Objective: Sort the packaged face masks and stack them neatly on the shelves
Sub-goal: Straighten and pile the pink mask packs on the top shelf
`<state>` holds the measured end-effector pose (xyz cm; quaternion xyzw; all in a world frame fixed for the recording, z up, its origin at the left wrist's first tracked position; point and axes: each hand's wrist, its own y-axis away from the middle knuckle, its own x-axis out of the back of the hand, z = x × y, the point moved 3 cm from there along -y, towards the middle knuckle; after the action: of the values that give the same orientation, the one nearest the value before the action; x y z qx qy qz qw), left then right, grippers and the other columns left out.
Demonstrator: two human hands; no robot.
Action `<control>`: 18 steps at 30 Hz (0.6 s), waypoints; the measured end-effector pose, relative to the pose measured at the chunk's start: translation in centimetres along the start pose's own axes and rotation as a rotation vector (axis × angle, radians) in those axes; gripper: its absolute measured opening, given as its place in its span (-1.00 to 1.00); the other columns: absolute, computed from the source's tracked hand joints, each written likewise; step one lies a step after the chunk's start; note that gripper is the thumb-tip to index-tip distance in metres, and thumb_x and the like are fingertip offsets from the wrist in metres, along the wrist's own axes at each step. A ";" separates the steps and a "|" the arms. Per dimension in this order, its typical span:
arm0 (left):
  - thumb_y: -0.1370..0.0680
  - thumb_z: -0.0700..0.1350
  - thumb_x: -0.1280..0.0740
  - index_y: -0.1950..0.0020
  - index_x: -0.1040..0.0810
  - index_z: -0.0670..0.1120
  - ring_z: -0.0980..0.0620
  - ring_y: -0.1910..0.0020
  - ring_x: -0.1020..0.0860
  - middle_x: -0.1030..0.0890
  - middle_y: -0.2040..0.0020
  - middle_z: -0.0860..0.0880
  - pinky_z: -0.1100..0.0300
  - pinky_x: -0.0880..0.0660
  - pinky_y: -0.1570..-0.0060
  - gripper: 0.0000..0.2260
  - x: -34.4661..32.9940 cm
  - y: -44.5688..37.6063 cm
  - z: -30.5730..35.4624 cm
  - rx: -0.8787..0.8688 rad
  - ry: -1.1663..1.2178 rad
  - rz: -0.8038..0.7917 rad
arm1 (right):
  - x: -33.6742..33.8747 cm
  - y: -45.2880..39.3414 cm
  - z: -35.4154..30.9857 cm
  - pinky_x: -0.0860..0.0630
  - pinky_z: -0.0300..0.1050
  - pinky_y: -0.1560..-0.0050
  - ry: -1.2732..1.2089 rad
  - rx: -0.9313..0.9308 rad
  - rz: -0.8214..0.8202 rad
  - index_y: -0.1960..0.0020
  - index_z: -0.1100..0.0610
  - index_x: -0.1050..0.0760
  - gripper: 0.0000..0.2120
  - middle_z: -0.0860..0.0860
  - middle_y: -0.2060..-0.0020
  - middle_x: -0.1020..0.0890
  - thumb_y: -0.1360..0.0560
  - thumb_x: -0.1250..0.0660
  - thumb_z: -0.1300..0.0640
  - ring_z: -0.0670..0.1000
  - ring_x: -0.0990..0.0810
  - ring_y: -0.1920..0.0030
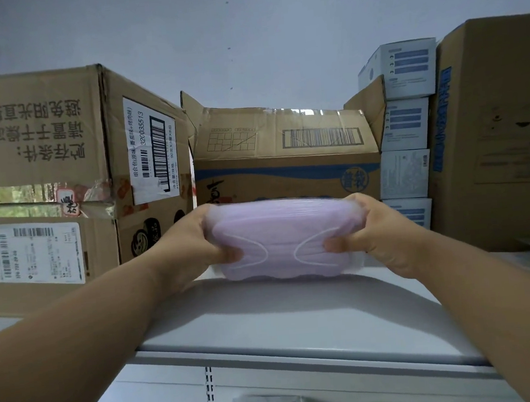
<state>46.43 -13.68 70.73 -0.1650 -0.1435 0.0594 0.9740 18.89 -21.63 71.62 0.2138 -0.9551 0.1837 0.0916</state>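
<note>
Pack of purple masks [284, 240], unlabelled: left hand [187, 246] and right hand [378, 232] pinching its ends over shelf [299, 319]; carton [150, 150] label reads 320035513.

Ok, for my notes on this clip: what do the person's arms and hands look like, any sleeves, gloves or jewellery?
Both forearms are bare up to the frame edge, so no sleeves show. The left hand and right hand wear no gloves. No rings, watch or bracelet can be seen on the parts in view. The thumbnails look short and unpainted.
</note>
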 end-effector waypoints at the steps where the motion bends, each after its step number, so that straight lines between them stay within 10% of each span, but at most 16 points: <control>1: -0.31 -0.50 -0.52 -0.31 -0.51 -0.12 -0.14 -0.18 -0.64 -0.68 -0.14 -0.15 -0.03 -0.60 -0.16 -0.37 0.1 0.0 -0.1 0.002 0.002 -0.008 | 0.0 0.0 0.0 -0.62 0.11 -0.14 -0.003 -0.002 -0.014 -0.22 0.17 -0.44 -0.33 0.24 -0.13 -0.62 -0.19 -0.59 0.42 0.16 -0.64 -0.10; 6: -0.36 -0.40 -0.44 -0.42 -0.50 -0.12 -0.20 -0.26 -0.59 -0.62 -0.26 -0.23 -0.02 -0.54 -0.24 -0.37 -0.5 0.6 -0.3 -0.008 0.020 -0.285 | -0.9 1.2 0.0 -0.56 -0.08 -0.22 -0.035 -0.006 -0.401 -0.34 0.12 -0.53 -0.44 0.16 -0.22 -0.63 -0.41 -0.38 0.50 0.14 -0.62 -0.22; 12: -0.39 -0.37 -0.47 -0.40 -0.52 -0.07 -0.19 -0.26 -0.59 -0.63 -0.25 -0.21 -0.09 -0.50 -0.25 -0.41 -0.5 0.5 -0.6 0.001 0.012 -0.272 | -0.8 0.6 0.9 -0.59 -0.08 -0.17 -0.111 -0.052 -0.291 -0.28 0.14 -0.58 -0.48 0.16 -0.14 -0.67 -0.38 -0.41 0.49 0.15 -0.65 -0.16; 18: -0.53 -0.32 -0.40 -0.26 -0.52 -0.14 -0.15 -0.07 -0.66 -0.68 -0.11 -0.18 0.00 -0.61 -0.06 -0.69 0.2 0.3 0.5 0.100 0.096 0.093 | -0.7 -0.2 0.1 -0.64 -0.07 -0.06 -0.261 -0.049 -0.045 -0.19 0.24 -0.57 -0.58 0.16 -0.05 -0.70 -0.34 -0.49 0.31 0.13 -0.70 -0.05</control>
<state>46.46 -13.16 71.14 -0.1254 -0.0858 0.1035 0.9829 19.58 -21.58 71.46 0.2547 -0.9581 0.1288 -0.0243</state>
